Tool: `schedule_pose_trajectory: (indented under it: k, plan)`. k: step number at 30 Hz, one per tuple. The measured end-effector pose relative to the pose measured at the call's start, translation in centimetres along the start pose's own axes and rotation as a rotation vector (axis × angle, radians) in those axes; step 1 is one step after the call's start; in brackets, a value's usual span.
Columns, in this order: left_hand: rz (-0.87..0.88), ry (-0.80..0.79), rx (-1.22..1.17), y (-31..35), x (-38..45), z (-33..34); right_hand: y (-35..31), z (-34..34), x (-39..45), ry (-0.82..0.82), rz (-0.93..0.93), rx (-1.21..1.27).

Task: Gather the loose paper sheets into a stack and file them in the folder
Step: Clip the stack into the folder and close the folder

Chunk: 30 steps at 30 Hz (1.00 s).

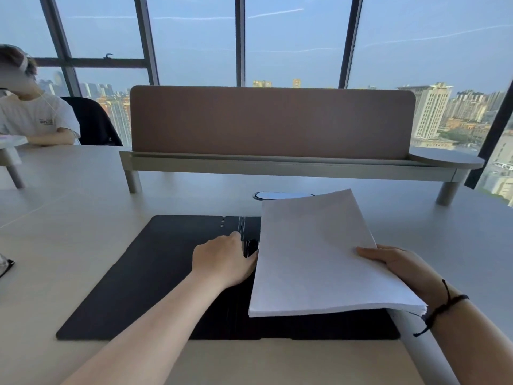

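A black folder lies open and flat on the desk in front of me. My right hand grips the right edge of a thick stack of white paper sheets, held tilted over the folder's right half. My left hand rests on the folder near its spine, fingers at the black clip beside the stack's left edge. Whether the fingers are pressing or gripping the clip is hidden by the hand and the paper.
A brown divider screen on a raised shelf crosses the back of the desk. A cable port sits behind the folder. Another person sits at the far left. Something dark lies at the left edge.
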State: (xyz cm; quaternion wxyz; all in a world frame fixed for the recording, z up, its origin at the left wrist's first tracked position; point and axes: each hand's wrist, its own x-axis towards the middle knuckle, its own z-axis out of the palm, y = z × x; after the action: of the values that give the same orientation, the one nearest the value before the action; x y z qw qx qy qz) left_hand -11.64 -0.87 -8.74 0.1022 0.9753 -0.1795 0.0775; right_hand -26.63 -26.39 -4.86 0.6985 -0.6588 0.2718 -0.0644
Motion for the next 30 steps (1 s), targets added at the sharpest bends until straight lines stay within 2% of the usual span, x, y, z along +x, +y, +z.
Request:
schedule_pose_trajectory:
  k: [5, 9, 13, 19, 30]
  plan:
    - [0.063, -0.076, 0.036, 0.9, 0.6, -0.5, 0.0, -0.5, 0.4, -0.018, -0.011, 0.026]
    - [0.116, -0.167, -0.109, -0.1, 1.6, -0.3, 0.7, -0.2, 1.0, -0.045, -0.010, -0.006]
    - [0.128, -0.256, -0.123, -0.1, 2.3, -0.8, 1.1, 0.1, 1.1, -0.067, -0.018, 0.002]
    - [0.129, -0.251, -0.317, -1.8, 2.4, -1.0, 1.5, 0.3, 1.4, -0.097, -0.014, 0.027]
    - [0.115, -0.302, -0.281, -1.4, 1.9, -1.3, 1.6, 0.5, 1.4, -0.191, -0.032, 0.031]
